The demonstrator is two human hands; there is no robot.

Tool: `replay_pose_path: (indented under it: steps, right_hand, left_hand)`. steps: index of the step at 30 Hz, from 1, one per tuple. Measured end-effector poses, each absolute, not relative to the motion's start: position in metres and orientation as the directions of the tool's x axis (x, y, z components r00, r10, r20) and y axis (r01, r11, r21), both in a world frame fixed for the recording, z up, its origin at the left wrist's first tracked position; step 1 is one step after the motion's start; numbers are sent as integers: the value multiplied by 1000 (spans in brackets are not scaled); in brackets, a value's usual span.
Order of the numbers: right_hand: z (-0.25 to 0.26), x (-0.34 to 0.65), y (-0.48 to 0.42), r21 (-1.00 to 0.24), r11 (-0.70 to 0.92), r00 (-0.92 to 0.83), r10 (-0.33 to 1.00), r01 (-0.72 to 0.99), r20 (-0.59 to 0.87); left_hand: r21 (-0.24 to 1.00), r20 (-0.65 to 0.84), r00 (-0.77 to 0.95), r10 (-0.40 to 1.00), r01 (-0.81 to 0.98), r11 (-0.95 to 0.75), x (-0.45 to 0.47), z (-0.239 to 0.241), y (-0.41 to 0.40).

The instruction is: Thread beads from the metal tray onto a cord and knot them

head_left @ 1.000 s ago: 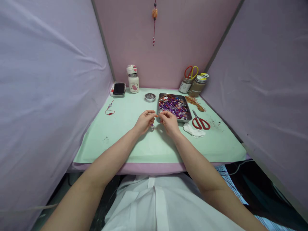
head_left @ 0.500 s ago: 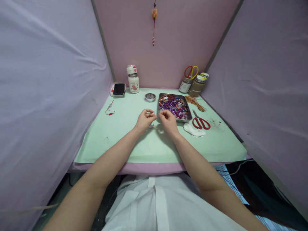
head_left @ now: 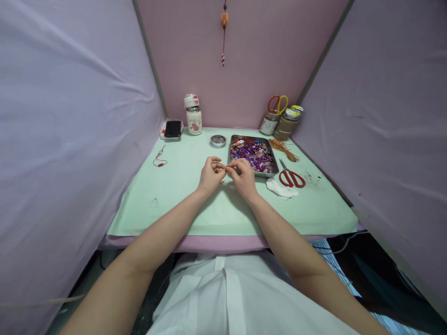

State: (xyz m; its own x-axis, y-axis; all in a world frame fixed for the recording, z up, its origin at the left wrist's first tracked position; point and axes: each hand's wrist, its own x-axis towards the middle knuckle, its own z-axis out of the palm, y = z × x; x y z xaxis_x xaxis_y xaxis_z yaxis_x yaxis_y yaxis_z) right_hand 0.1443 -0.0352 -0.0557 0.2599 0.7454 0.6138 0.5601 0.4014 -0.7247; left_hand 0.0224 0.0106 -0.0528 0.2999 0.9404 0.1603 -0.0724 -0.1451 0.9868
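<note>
My left hand (head_left: 211, 175) and my right hand (head_left: 242, 176) meet fingertip to fingertip over the pale green tabletop, both closed in a pinch. What lies between the fingertips is too small to make out. Just under my left fingers, a small bit of something like string or beads (head_left: 222, 182) shows, mostly hidden. Right behind my right hand sits a metal tray (head_left: 268, 175) full of loose beads (head_left: 252, 151), mainly purple with some orange and clear ones.
Red-handled scissors (head_left: 292, 177) and a crumpled white tissue (head_left: 281, 189) lie at right, with brown cords (head_left: 285, 150) behind. A round dish (head_left: 218, 141), bottle (head_left: 194, 119), phone (head_left: 173, 129), red beaded cord (head_left: 159, 161) and two jars (head_left: 268, 124) stand or lie around. Cloth walls enclose the table.
My right hand has shifted slightly left, and its fingertips now meet those of my left hand, where a small gap was before. The other things have not moved.
</note>
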Motion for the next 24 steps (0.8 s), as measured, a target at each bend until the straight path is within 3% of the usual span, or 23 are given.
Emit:
replay_pose_path:
  steps: [7, 14, 24]
  right_hand:
    - [-58, 146, -33, -812, 386, 305, 786, 438, 538]
    - [-59, 146, -29, -920, 336, 318, 866, 201, 386]
    - [-56, 144, -29, -943, 326, 379, 867, 60, 324]
  left_hand:
    - [983, 48, 260, 965, -184, 1, 22, -45, 14]
    - [972, 66, 299, 952, -235, 6, 21, -48, 17]
    - [972, 67, 356, 932, -232, 18, 21, -45, 14]
